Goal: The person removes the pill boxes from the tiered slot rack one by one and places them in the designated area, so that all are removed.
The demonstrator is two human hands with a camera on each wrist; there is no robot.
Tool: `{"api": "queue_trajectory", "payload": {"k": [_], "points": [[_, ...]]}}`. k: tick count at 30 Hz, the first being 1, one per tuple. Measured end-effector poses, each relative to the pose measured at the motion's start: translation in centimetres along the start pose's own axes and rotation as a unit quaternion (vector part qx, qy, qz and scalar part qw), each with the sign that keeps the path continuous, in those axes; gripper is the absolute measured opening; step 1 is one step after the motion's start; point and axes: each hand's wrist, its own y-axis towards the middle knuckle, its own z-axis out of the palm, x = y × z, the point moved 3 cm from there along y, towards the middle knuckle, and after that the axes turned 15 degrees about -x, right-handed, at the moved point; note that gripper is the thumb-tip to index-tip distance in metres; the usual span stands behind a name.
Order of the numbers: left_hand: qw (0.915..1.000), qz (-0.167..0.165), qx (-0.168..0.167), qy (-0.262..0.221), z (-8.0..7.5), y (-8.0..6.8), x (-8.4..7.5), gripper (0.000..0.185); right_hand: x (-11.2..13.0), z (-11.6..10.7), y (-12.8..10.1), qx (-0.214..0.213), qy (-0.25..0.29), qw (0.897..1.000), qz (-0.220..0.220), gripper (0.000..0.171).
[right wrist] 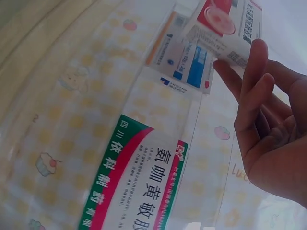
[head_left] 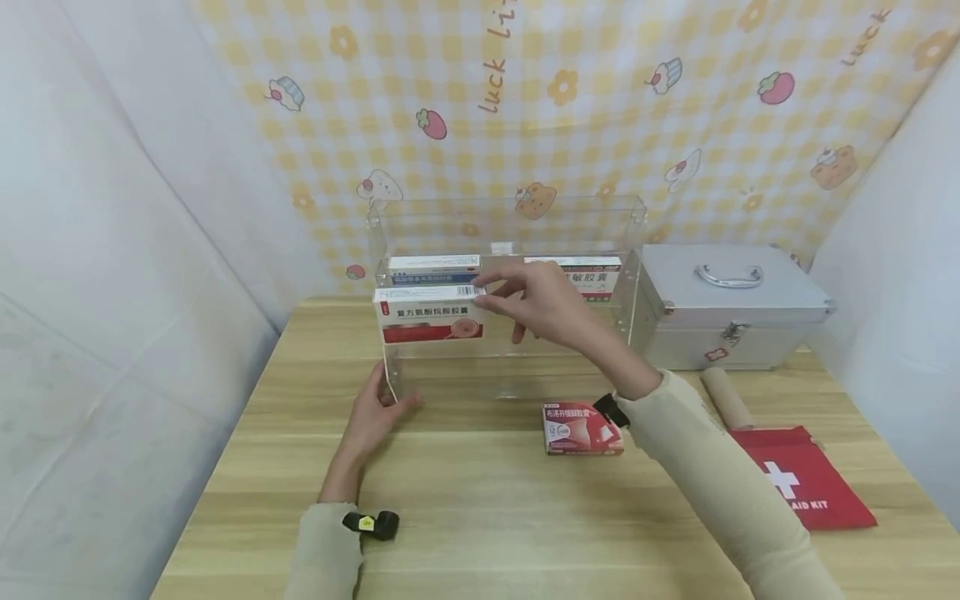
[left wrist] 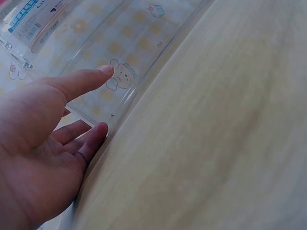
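Wooden table [head_left: 480,517], metal case [head_left: 731,308] beside rack [head_left: 510,225]

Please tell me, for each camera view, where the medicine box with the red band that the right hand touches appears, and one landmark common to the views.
Head: the red-banded box stands at the front left of the clear acrylic rack, the right hand touching its right end.
Left wrist: not in it.
Right wrist: the box is at top right, at the fingertips.
Shared landmark: the blue-and-white box.
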Motion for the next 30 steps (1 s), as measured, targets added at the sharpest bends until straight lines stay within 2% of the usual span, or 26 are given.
{"api": "queue_trajectory", "payload": {"k": [4, 8, 12, 15, 16, 23, 30], "points": [[0.9998, 0.000, 0.004, -0.019, 0.0, 0.4, 0.4, 0.079, -0.8, -0.1, -1.7, 0.034, 0.029, 0.998, 0.034, 0.024], [0.9997, 0.015, -0.001, -0.022, 0.1, 1.1, 2.2, 0.081, -2.3, 0.8, -3.4, 0.076, 0.058, 0.993, 0.065, 0.023], [0.9997, 0.021, -0.009, -0.013, 0.1, 1.3, 2.9, 0.083, -4.1, 2.1, -4.9, 0.119, 0.092, 0.984, 0.093, 0.022], [0.9996, 0.017, -0.010, -0.020, 0.2, 1.3, 3.0, 0.083, -5.3, 3.1, -5.9, 0.144, 0.117, 0.976, 0.112, 0.021], [0.9994, 0.020, -0.012, -0.024, 0.3, 1.5, 3.5, 0.082, -5.7, 3.5, -6.3, 0.151, 0.122, 0.974, 0.117, 0.021], [0.9996, -0.003, -0.005, -0.027, 0.5, 1.5, 3.1, 0.082, -8.3, 5.4, -8.2, 0.173, 0.128, 0.964, 0.156, 0.022], [0.9997, -0.004, 0.005, -0.023, 0.1, 0.4, 0.4, 0.082, -10.0, 7.2, -9.4, 0.175, 0.114, 0.961, 0.183, 0.025]]}}
